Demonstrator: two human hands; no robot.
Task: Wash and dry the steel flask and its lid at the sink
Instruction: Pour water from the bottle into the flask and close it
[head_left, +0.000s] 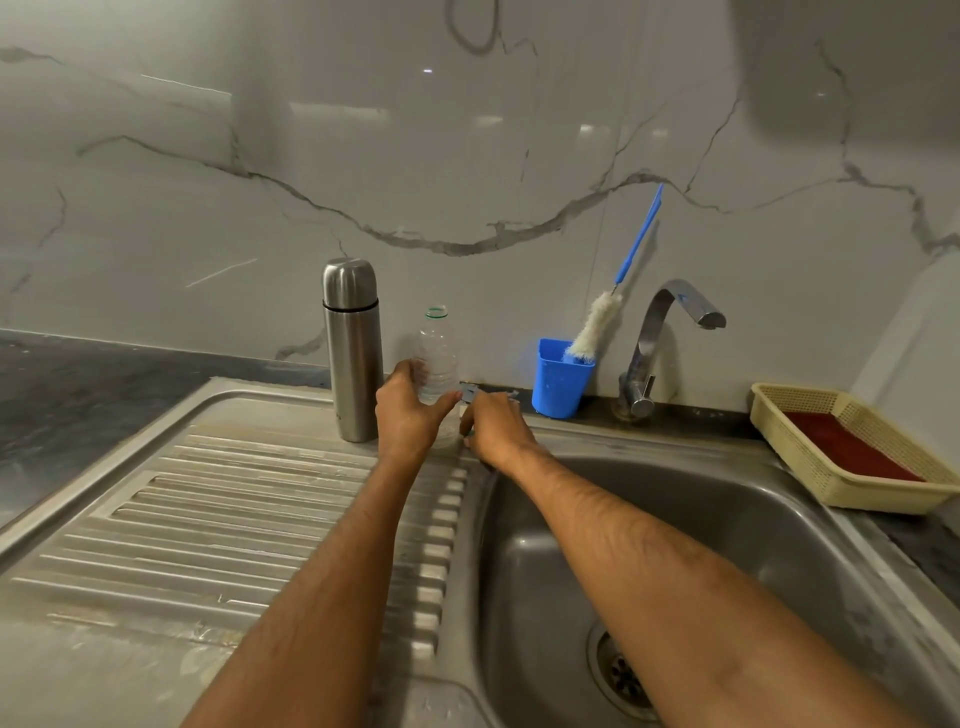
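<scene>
The steel flask (352, 353) stands upright with its lid (349, 283) on, at the back of the ribbed drainboard (218, 514). Just right of it stands a clear plastic bottle (437, 348) with no cap; my left hand (408, 415) holds its lower part. My right hand (496, 428) sits right beside the bottle at the rim between drainboard and sink basin (675, 525), fingers curled around a small greyish thing near the wall; I cannot tell what it is.
A blue cup (560, 379) holding a bottle brush (602, 317) with a blue handle stands left of the steel tap (660, 343). A beige plastic basket (852, 447) with a red cloth sits at the right. The drain (623, 670) lies at the basin's bottom. Marble wall behind.
</scene>
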